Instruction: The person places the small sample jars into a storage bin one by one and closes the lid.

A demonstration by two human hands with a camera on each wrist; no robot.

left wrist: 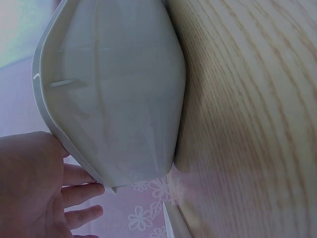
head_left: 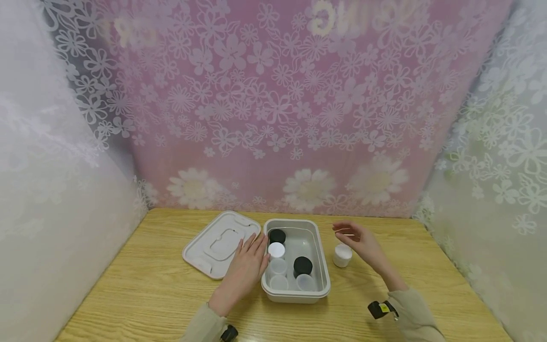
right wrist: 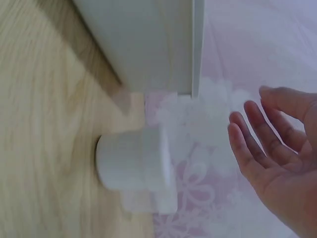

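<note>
A white plastic tub (head_left: 296,299) stands on the table with several small round jars inside. Along its left side are a black-lidded jar (head_left: 277,235), a white-lidded jar (head_left: 276,250) and translucent-lidded ones (head_left: 278,266); another black-lidded jar (head_left: 303,265) sits right of the middle. My left hand (head_left: 245,267) rests at the tub's left rim, fingers extended; the left wrist view shows fingertips (left wrist: 89,193) right at the rim. My right hand (head_left: 363,243), holding nothing, hovers with loosely bent fingers above a white jar (head_left: 342,256) outside the tub. Behind that jar, a translucent one (right wrist: 148,202) shows in the right wrist view.
A white lid (head_left: 220,244) lies flat on the table left of the tub, partly under my left forearm and hand in the head view. Flower-patterned curtains (head_left: 278,118) enclose the wooden table (head_left: 128,294) at the back and both sides.
</note>
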